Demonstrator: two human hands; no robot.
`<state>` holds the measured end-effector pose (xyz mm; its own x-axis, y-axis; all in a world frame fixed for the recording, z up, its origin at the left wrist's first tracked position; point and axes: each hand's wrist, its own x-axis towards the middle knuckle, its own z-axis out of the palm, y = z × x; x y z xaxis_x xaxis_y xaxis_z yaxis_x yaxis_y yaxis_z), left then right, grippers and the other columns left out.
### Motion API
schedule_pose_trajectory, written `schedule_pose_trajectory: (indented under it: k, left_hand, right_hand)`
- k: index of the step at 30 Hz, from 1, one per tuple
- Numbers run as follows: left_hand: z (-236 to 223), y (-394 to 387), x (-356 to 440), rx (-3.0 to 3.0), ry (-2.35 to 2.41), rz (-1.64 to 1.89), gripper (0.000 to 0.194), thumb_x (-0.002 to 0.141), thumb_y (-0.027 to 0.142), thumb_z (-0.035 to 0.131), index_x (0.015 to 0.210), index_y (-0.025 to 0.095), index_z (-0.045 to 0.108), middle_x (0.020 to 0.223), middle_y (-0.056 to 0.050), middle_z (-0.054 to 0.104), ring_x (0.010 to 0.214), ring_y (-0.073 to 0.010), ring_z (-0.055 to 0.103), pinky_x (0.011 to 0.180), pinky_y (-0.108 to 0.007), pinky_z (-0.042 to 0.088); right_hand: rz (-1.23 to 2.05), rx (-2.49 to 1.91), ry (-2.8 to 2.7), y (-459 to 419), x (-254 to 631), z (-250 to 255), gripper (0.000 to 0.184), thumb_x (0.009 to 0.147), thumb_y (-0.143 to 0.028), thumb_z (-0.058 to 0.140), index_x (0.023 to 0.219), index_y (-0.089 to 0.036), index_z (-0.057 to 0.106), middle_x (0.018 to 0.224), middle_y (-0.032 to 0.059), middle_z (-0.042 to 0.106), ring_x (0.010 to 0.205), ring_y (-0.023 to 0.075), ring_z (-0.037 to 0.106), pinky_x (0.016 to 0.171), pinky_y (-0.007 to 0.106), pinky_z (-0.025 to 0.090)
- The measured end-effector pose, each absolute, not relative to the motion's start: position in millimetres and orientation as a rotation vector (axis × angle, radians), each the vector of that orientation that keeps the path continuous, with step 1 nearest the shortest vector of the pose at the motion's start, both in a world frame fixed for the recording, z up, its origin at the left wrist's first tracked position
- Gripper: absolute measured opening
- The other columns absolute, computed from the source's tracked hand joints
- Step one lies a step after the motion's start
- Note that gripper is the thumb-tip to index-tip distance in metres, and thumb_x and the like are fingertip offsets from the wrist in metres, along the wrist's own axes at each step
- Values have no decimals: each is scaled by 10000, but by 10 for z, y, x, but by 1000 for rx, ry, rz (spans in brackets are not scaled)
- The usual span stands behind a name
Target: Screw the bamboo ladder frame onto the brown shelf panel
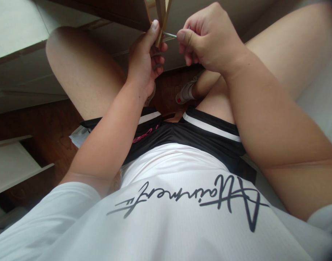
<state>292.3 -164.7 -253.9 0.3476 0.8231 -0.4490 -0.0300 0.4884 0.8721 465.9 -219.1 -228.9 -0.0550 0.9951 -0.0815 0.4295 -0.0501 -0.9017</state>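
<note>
My left hand is wrapped round the near end of a narrow wooden bar, its thumb along the side and its fingertips showing beyond. In my right hand, a thin metal hex key is pinched between thumb and fingers. The key's long shaft points left and its tip meets the bar's side. Whether the tip sits in a screw head is too small to tell. Behind my left hand, a dark wooden panel runs off the top edge.
A pale surface with a front edge lies at the upper left. Lower left, a pale open drawer or shelf stands above the dark wooden floor. My bare legs frame the work on both sides, and a shoe shows below.
</note>
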Motion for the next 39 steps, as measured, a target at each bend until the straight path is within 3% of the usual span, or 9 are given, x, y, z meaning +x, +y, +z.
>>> schedule_pose_trajectory:
  k: [11,14,19,24,31,35,39]
  left_hand:
    - [-2577,-1653,2920,898,1059,668,223,786,524,654,624,371,660,785,13,678,595,-170,543,415,-290,321]
    - [-2574,-1657,2920,909,1068,680,194,737,544,679,621,391,647,793,10,679,619,-197,568,398,-303,309]
    - [-2572,-1649,2917,869,1057,701,217,705,542,727,621,361,639,747,19,667,573,-151,537,402,-288,288]
    - [-2589,-1627,2915,834,1082,647,212,615,601,737,685,438,622,742,31,676,656,-232,581,388,-317,231]
    - [-2577,-1640,2913,847,1039,702,243,728,533,726,691,313,630,755,3,648,559,-131,483,442,-286,256]
    - [-2579,-1638,2920,874,1064,688,227,755,549,678,685,340,624,790,-3,660,583,-164,518,436,-302,256]
    - [-2594,-1629,2925,874,1063,696,218,690,564,713,637,378,613,771,11,665,611,-197,564,408,-307,250]
  right_hand:
    - [836,-1652,-1698,-2206,4654,-2247,328,958,-272,502,668,-142,581,520,-22,513,494,60,462,574,169,343]
    - [858,-1643,-1675,-2213,4666,-2247,338,952,-277,500,646,-150,562,507,-27,494,478,66,458,568,180,341]
    - [893,-1609,-1588,-2230,4682,-2256,342,952,-286,493,631,-175,537,495,-28,479,443,87,444,538,215,333]
    - [768,-1696,-1726,-2197,4645,-2256,324,945,-270,508,632,-197,546,534,-17,506,524,115,461,624,254,354]
    - [683,-1819,-1874,-2142,4632,-2289,338,938,-314,498,604,-266,477,594,3,513,620,176,483,681,311,353]
    - [638,-1817,-1860,-2146,4659,-2300,325,939,-339,488,623,-262,484,613,5,524,648,179,506,690,315,349]
    - [581,-1809,-1826,-2156,4666,-2291,315,935,-329,488,636,-230,505,603,3,505,631,170,501,674,310,340]
